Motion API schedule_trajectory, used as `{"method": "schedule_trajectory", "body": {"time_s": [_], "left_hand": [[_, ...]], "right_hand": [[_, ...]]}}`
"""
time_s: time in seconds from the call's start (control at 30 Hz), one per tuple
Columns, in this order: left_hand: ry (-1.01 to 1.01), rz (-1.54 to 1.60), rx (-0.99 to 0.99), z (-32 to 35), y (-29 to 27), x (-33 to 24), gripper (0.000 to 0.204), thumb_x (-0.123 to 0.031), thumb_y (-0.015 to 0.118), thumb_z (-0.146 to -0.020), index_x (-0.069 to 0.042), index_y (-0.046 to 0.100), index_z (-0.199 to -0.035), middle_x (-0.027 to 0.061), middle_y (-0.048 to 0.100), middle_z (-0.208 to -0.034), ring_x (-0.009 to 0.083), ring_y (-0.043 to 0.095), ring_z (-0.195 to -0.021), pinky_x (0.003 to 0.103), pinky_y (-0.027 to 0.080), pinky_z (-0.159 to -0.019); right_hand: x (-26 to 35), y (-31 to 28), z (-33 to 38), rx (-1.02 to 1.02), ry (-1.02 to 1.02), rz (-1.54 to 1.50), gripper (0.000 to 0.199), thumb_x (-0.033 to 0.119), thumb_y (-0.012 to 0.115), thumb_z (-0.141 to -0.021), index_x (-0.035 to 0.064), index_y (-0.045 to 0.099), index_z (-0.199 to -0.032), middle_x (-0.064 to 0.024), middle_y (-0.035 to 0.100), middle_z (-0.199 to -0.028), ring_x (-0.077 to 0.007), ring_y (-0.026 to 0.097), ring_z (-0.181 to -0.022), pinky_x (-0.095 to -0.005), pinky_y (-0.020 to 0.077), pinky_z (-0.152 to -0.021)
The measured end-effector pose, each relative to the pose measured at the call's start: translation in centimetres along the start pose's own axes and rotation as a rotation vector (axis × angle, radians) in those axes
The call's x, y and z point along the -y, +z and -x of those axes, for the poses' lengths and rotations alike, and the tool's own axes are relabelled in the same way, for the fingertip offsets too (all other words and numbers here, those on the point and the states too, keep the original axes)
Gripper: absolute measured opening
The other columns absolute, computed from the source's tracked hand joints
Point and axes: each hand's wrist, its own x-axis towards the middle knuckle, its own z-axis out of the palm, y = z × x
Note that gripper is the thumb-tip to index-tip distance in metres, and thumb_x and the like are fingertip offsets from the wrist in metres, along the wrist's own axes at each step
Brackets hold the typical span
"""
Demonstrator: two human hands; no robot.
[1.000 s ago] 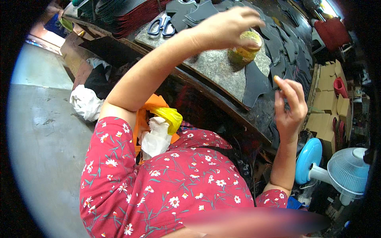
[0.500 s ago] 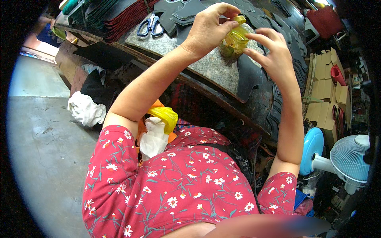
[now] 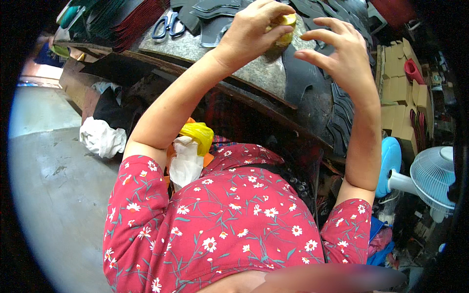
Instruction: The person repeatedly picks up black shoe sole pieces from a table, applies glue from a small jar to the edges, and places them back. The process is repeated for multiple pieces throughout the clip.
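My left hand (image 3: 256,33) is closed at the top of a small yellowish, see-through jar (image 3: 284,39), thumb on the near side and fingers on the far side. A yellow cap-like top (image 3: 289,20) shows between the fingertips; whether it sits tight on the jar I cannot tell. The jar's dark lower part is over a grey speckled slab (image 3: 266,80) on the workbench. Right of the jar, my right hand (image 3: 342,56) is open, fingers curved and apart, touching nothing. Blue-handled scissors (image 3: 167,27) lie on the slab's left part.
Black flat cut pieces (image 3: 339,122) lie stacked around the slab. Dark red sheets (image 3: 139,24) are piled at the far left. Cardboard boxes (image 3: 398,88) and a blue-and-white fan (image 3: 432,176) stand on the right. A yellow plastic bag (image 3: 199,136) hangs near my lap.
My right hand has drawn away from the jar to the right. My left hand still grips at the jar's top. The whole view has shifted slightly.
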Motion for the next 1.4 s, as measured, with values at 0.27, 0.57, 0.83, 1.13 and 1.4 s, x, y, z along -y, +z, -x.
{"method": "schedule_trajectory", "body": {"time_s": [0.27,0.57,0.83,1.13,1.4], "left_hand": [[0.176,-0.014,-0.085,2.7,-0.2,-3.1,0.027,-0.011,0.071,-0.090,-0.005,0.065,-0.115,0.0129,0.070,-0.106,0.0259,0.069,-0.098,0.035,0.054,-0.084],[-0.649,0.514,0.440,7.0,0.8,-5.8,0.033,-0.023,0.061,-0.099,-0.001,0.062,-0.124,0.0055,0.068,-0.107,0.0095,0.061,-0.092,0.025,0.051,-0.078],[-0.721,1.141,0.500,7.6,1.6,-6.9,0.040,-0.028,0.067,-0.095,0.001,0.057,-0.122,0.0104,0.067,-0.102,0.0164,0.067,-0.082,0.030,0.057,-0.063],[-0.936,1.114,0.175,7.6,0.5,-7.0,0.030,-0.020,0.063,-0.098,0.002,0.062,-0.118,0.0112,0.071,-0.099,0.0196,0.072,-0.081,0.032,0.062,-0.059],[-0.870,1.177,0.155,7.4,0.6,-7.5,0.032,-0.018,0.062,-0.099,0.003,0.059,-0.122,0.0117,0.070,-0.106,0.0196,0.072,-0.088,0.030,0.063,-0.063]], "right_hand": [[-1.6,2.9,5.4,0.167,0.546,-0.377,0.056,0.032,0.073,-0.089,0.0200,0.054,-0.140,-0.0097,0.073,-0.091,-0.0189,0.070,-0.084,-0.0335,0.0535,-0.075],[-0.9,5.3,6.7,-0.136,0.574,-0.897,0.068,0.001,0.068,-0.087,0.0161,0.043,-0.148,-0.0025,0.059,-0.094,-0.0086,0.061,-0.078,-0.0242,0.0543,-0.067],[2.7,-0.1,8.4,-0.267,0.379,-1.134,0.060,-0.004,0.064,-0.091,0.0066,0.043,-0.146,-0.0035,0.065,-0.104,-0.0071,0.061,-0.090,-0.0210,0.0509,-0.075],[3.2,1.8,9.2,-0.120,0.425,-1.104,0.048,0.001,0.056,-0.098,0.0072,0.049,-0.145,-0.0031,0.063,-0.108,-0.0062,0.060,-0.082,-0.0216,0.0531,-0.075],[4.7,2.4,9.6,0.011,0.313,-1.081,0.052,0.000,0.051,-0.095,0.0037,0.047,-0.147,-0.0058,0.058,-0.116,-0.0102,0.056,-0.090,-0.0221,0.0452,-0.084]]}}
